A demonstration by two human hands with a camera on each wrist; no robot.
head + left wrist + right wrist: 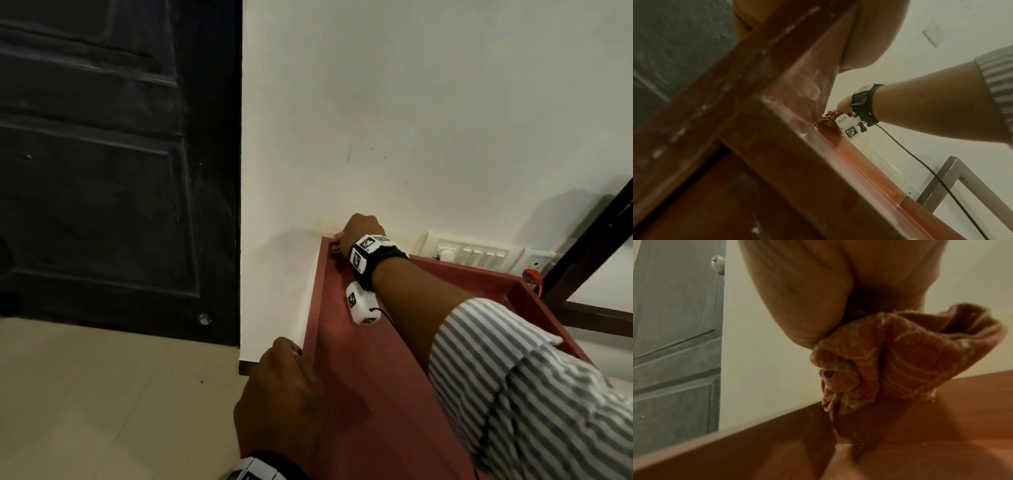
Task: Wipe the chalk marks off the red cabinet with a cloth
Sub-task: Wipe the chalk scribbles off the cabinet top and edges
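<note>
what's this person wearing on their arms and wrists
The right hand wears a black wrist strap with white blocks bearing black square-patterned markers, a white camera box below it trailing a thin black cable, and a rolled grey-and-white striped sleeve. The left hand wears a similar marked band.

Dark door (102,171), white wall (411,102), switch panel (479,255).

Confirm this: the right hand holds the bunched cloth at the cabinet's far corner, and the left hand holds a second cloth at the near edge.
One detail is wrong. The left hand holds no cloth; the head view shows it bare on the red cabinet edge. The right hand does hold the bunched cloth at the far corner.
</note>
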